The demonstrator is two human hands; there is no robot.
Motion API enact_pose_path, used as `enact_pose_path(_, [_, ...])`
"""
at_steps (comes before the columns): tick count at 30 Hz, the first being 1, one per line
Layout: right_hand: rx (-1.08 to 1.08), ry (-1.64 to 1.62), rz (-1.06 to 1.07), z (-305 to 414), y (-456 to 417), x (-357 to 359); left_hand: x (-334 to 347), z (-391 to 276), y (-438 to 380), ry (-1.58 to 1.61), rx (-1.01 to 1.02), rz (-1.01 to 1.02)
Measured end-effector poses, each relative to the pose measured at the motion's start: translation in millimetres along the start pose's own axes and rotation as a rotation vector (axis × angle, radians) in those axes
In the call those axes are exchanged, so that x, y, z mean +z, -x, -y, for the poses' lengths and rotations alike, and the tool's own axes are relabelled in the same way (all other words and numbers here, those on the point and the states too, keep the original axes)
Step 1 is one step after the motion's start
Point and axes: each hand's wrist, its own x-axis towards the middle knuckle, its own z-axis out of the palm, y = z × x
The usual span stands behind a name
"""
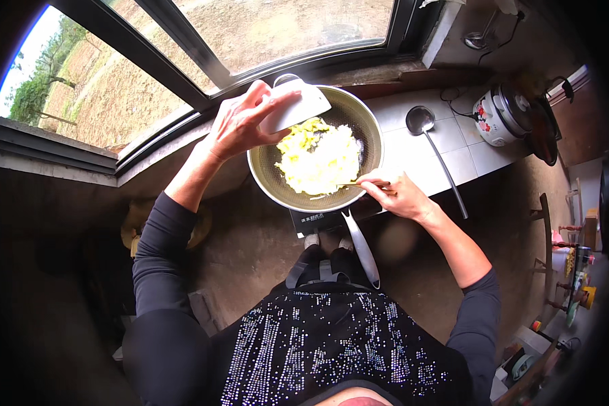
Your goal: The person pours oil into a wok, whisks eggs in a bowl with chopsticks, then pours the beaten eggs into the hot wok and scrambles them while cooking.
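A frying pan [264,175] with a grey handle rests on a dark cooker [314,219]. Pale yellow food, which looks like scrambled egg [319,162], lies in the pan, partly washed out by glare. My left hand [246,116] grips a white bowl [297,106], tilted over the pan's upper left side; its inside is hidden. In my right hand [396,195] are chopsticks [352,183], their tips at the lower right edge of the food.
A metal ladle [420,121] lies on the white tiled counter [441,165], right of the pan. Farther right stands a flowered rice cooker [495,116] with a cord. The window frame [223,76] runs close behind the pan and my left hand.
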Motion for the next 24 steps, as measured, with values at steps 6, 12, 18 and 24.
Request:
enact_pose_path(6, [-0.076,0.266,-0.152,-76,-63,25,4,-2,-5,0.028,-0.009,-0.012])
enact_pose_path(12, [-0.051,0.252,-0.227,-87,-105,31,2,-1,-4,0.079,-0.083,-0.035])
enact_pose_path(18, [0.067,0.089,-0.013,-36,-36,27,9,13,15,0.056,-0.146,-0.027])
enact_pose_path(24, [-0.202,0.234,0.049,-33,-37,53,17,15,11,0.047,-0.109,-0.036])
